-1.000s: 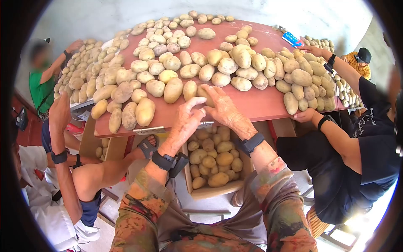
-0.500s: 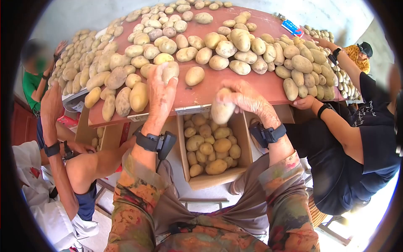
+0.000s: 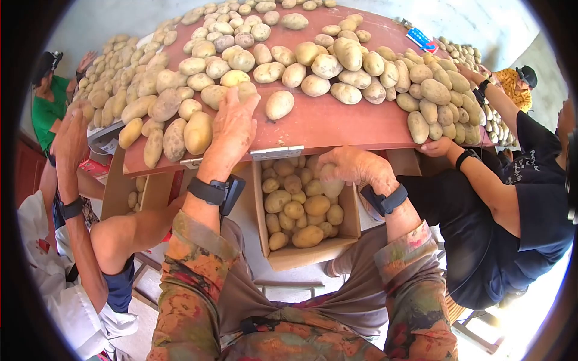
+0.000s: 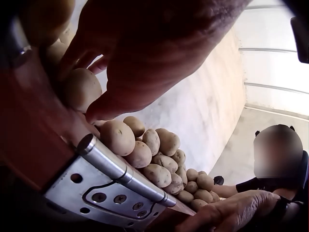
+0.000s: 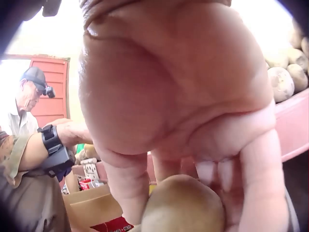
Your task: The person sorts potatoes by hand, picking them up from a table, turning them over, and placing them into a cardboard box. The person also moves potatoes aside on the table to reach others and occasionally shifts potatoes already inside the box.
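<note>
My left hand (image 3: 232, 126) reaches over the front edge of the red tabletop (image 3: 343, 129). Its fingers and thumb hold a pale potato (image 4: 82, 89) beside the heap, with the thumb low along its side in the left wrist view. A lone potato (image 3: 280, 105) lies on the table just right of that hand. Below the table edge, my right hand (image 3: 358, 163) is over the cardboard box (image 3: 286, 262), fingers pointing down around another potato (image 5: 183, 208). Several potatoes (image 3: 307, 236) fill the box; my right hand hides its back right corner.
Heaped potatoes (image 3: 433, 91) cover much of the tabletop. A metal hinge (image 3: 277, 153) sits on its front edge. A second box (image 3: 114, 192) stands at the left. People sit close on both sides; a person's hand (image 3: 438, 147) is at the table's right edge.
Both hands were together at the table's front potatoes. They parted, each with a potato; the right hand came down over the box, while the left moved left and then slightly farther over the table.
</note>
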Available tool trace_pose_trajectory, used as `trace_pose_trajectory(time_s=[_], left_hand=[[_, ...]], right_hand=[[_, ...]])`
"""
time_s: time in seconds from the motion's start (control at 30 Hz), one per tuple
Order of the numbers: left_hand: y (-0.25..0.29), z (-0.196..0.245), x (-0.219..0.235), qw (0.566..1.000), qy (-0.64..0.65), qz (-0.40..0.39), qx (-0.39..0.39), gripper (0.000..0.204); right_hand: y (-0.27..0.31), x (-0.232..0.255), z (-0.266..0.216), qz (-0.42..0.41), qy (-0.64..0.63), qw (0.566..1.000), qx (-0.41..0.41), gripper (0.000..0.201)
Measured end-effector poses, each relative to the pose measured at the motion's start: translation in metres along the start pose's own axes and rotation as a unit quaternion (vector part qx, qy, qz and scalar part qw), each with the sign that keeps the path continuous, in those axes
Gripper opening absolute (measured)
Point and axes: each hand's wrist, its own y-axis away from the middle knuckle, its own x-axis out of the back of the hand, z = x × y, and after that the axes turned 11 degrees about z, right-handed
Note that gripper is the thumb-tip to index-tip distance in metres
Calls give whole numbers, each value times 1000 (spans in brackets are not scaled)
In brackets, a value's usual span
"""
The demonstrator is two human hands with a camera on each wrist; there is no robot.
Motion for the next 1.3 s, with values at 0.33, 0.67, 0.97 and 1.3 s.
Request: trace_pose_trajectory(time_s=[0.33,0.67,0.97,1.3], left_hand=[[-1,6,7,993,-73,-87,7,47],[5,-11,-6,999,24,13,-27,37],[-2,-4,13,989,115,85,-22,27],[6,13,23,802,564,-115,159,21]], right_hand=[[-12,-19,10,56,81,985,142,33],[-17,-16,12,77,28,981,176,38],[-13,8,12,47,-283,940,185,39],[-5,10,-10,125,-490,823,258,67]])
